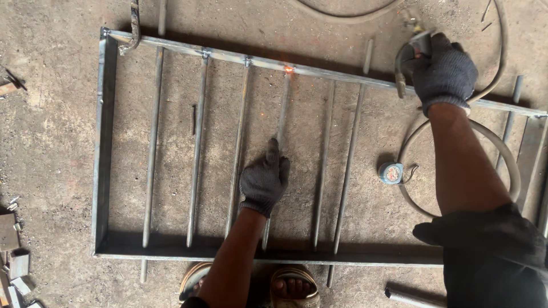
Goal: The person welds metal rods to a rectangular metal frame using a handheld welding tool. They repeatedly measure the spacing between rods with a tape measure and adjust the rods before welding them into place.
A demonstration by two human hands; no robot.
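Observation:
A rectangular steel frame (104,142) lies flat on the concrete floor with several thin round bars across it. My left hand (264,180), in a dark knit glove, presses down on the middle bar (282,114). At that bar's far end a fresh weld spot (289,69) glows orange on the frame's top rail. My right hand (442,71), also gloved, grips a welding electrode holder (406,60) lifted just right of the bars, with its cable trailing away.
A thick cable (502,148) loops on the floor at the right, beside a small round tape measure (391,173). Metal offcuts (11,251) lie at the left edge. My sandalled feet (291,285) stand at the frame's near rail. A loose pipe (411,298) lies bottom right.

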